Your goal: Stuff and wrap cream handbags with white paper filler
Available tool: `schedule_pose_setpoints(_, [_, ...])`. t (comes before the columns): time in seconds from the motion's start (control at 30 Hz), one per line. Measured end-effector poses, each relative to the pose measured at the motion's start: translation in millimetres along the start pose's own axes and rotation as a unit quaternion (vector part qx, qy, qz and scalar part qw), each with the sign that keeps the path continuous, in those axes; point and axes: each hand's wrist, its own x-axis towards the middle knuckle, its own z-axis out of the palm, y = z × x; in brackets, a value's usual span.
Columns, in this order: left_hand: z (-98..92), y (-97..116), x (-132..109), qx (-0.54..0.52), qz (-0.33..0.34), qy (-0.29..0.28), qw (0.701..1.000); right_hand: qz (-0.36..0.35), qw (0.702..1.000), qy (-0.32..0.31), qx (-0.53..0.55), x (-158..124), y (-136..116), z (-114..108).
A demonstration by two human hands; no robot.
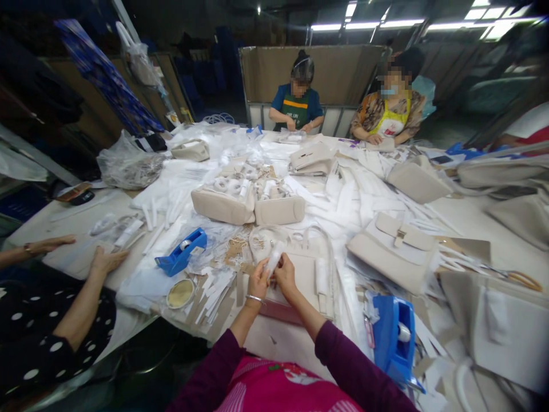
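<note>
A cream handbag point(300, 266) lies in front of me on the table, its strap and handles spread over it. Just above it, my left hand point(258, 279) is closed around a white-wrapped bag handle point(274, 256), whose wrapping looks like thin foam or film. The fingers of my right hand point(285, 276) pinch the same wrapped piece from the other side; their tips are partly hidden. Another white-wrapped part point(321, 276) rests on the bag's right side. Left of my hands are white paper strips point(212, 300) and a round tin point(180, 293).
Blue tape dispensers stand at left point(183, 250) and right point(393, 335). Two upright handbags point(223, 206) hold wrapped parts. A flap handbag point(392, 252) and scissors point(521, 278) lie to the right. A co-worker's hands point(109, 260) work at left; two people sit across the table.
</note>
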Motion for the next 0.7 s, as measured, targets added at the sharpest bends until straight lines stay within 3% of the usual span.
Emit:
schedule_pose_setpoints(0.13, [-0.5, 3, -2, 0.031, 0.016, 0.011, 0.999, 0.073, 0.985, -0.031, 0.151, -9, -8, 4])
schedule_pose_setpoints(0.27, [2.6, 9, -3, 0.037, 0.038, 0.000, 0.999, 0.106, 0.972, -0.064, 0.199, -12, -14, 8])
schedule_pose_setpoints(0.47, [-0.7, 8, 6, -0.048, -0.052, -0.057, 0.996, 0.096, 0.967, -0.087, 0.221, -8, -14, 3])
schedule_pose_setpoints(0.57, [-18.1, 2, 16, 0.033, -0.042, -0.029, 0.998, 0.013, 0.991, -0.023, 0.131, -11, -11, -28])
schedule_pose_setpoints(0.7, [-47.2, -5, 28, 0.094, -0.015, 0.040, 0.995, -0.071, 0.994, 0.075, -0.021, -20, -1, -103])
